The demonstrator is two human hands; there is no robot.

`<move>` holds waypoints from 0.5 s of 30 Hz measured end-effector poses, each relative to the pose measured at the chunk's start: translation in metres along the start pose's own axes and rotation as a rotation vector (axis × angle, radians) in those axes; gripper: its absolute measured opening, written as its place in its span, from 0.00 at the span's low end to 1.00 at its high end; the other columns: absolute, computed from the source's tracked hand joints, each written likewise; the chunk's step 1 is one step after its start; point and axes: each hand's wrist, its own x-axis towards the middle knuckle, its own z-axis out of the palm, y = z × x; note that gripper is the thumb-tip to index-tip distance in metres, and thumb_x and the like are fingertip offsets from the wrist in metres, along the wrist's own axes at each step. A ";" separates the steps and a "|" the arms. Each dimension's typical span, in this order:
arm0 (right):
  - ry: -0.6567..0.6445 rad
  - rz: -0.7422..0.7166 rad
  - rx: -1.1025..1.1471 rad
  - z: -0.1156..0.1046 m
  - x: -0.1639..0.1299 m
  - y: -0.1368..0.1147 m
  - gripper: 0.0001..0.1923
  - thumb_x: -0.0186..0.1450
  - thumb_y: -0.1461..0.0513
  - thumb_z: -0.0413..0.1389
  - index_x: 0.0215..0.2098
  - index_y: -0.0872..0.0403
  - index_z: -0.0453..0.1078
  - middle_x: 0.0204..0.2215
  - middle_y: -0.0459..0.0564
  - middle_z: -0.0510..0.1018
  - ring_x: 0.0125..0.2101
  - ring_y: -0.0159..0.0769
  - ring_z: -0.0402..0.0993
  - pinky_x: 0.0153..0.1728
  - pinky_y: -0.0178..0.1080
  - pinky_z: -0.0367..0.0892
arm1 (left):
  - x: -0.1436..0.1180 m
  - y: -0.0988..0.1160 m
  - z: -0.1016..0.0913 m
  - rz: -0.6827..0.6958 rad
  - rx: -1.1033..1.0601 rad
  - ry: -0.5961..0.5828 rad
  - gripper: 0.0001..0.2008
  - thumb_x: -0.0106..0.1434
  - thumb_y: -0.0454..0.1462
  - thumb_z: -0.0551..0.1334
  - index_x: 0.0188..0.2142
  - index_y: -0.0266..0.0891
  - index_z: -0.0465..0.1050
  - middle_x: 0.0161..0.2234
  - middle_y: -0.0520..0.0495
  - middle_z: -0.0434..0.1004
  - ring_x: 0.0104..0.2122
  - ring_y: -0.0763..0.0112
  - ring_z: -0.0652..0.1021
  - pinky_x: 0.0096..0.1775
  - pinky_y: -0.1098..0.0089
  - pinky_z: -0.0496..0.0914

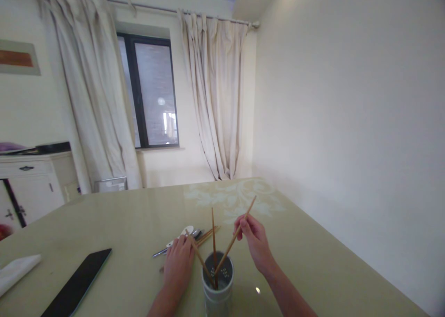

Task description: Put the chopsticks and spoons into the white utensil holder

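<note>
Had the holder (219,303) upright on the table (132,233), close by, with chopsticks (213,231) leaning inside. Gripped one with the fingers of the right hand (255,238). Laid the left hand (178,259) by some utensils (188,231); could not tell its hold. Faced a window (153,76) beyond.

The left hand (178,256) partly hides utensils (198,234); the cup (219,300) is cropped below.

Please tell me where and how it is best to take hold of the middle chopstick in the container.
Likely best pinched near its top end, coming from above. The middle chopstick stands almost upright, its thin upper part clear above the container, while lower down the left-leaning chopstick and the right-leaning chopstick converge towards it.
</note>
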 end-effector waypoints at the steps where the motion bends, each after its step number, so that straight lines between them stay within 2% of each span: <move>1: -0.047 0.016 -0.019 0.003 -0.002 0.001 0.25 0.68 0.40 0.63 0.34 0.53 0.81 0.24 0.46 0.76 0.24 0.34 0.69 0.27 0.36 0.65 | 0.000 0.000 0.001 0.008 -0.005 0.002 0.16 0.75 0.35 0.53 0.51 0.43 0.80 0.54 0.42 0.82 0.55 0.58 0.79 0.55 0.61 0.68; 5: -0.237 0.051 -0.068 0.012 -0.010 0.003 0.20 0.67 0.43 0.66 0.40 0.50 0.86 0.32 0.49 0.80 0.32 0.38 0.73 0.34 0.38 0.67 | 0.000 -0.002 0.007 0.032 -0.003 0.042 0.15 0.75 0.36 0.54 0.49 0.41 0.81 0.53 0.40 0.82 0.55 0.56 0.78 0.56 0.59 0.68; 8: -0.293 0.040 -0.063 0.015 -0.014 0.002 0.20 0.66 0.43 0.67 0.42 0.49 0.86 0.35 0.49 0.79 0.35 0.39 0.73 0.37 0.39 0.68 | 0.000 -0.003 0.013 0.047 0.008 0.081 0.15 0.75 0.34 0.53 0.47 0.41 0.81 0.53 0.40 0.81 0.55 0.55 0.78 0.56 0.59 0.68; 11: -0.230 0.068 -0.021 0.015 -0.014 0.008 0.29 0.69 0.37 0.59 0.41 0.52 0.85 0.30 0.49 0.77 0.30 0.36 0.70 0.34 0.38 0.66 | 0.001 0.000 0.016 0.076 -0.072 0.109 0.16 0.75 0.33 0.52 0.44 0.41 0.80 0.50 0.39 0.81 0.53 0.55 0.79 0.56 0.58 0.69; 15: -0.075 0.240 -0.023 0.016 -0.011 0.036 0.39 0.67 0.30 0.52 0.29 0.55 0.78 0.23 0.47 0.73 0.24 0.34 0.67 0.28 0.37 0.62 | 0.003 0.012 0.010 0.058 -0.349 0.120 0.16 0.76 0.36 0.50 0.41 0.41 0.78 0.45 0.40 0.80 0.45 0.60 0.82 0.50 0.62 0.74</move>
